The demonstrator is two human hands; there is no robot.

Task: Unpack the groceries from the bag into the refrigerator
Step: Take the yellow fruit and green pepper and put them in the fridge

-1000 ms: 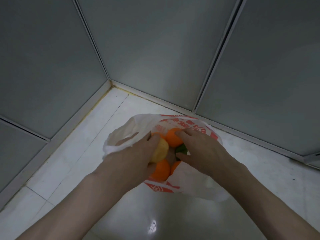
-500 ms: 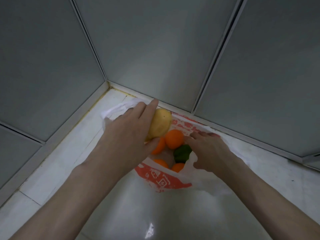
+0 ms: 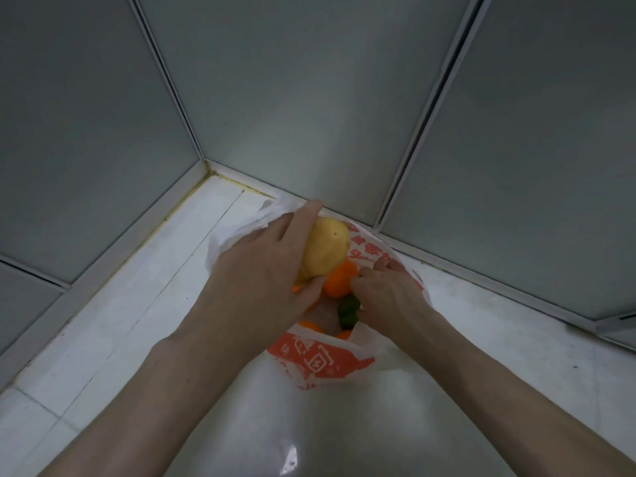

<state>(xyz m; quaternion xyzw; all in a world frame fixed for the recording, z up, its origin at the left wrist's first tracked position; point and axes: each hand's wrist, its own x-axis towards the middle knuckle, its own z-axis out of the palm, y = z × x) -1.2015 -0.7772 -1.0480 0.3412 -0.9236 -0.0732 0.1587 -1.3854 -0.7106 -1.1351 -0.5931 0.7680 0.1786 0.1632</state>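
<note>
**Kid:** What is nearest to us?

**Helper:** Two bare arms over the shiny white floor. They reach to the thin white plastic bag with orange print (image 3: 320, 359). That bag is our landmark.

**Kid:** What changed just now?

**Helper:** A second ago the left hand (image 3: 261, 280) was down inside the bag. Now it has come up above the bag's mouth, wrapped around a lumpy yellow potato (image 3: 325, 251). So the first food is out and ready to go in the fridge.

**Kid:** And the other hand?

**Helper:** The right hand (image 3: 389, 297) sits at the bag's right edge, fingers curled in. I think it grips the plastic, but I cannot tell for sure.

**Kid:** What is left inside?

**Helper:** Round orange fruits (image 3: 339, 280) and a small bumpy green vegetable (image 3: 347, 313), all packed close together.

**Kid:** What is behind the bag?

**Helper:** Grey frosted panels with pale metal frames (image 3: 395, 208). The bag's back edge touches them. I see no fridge here.
</note>
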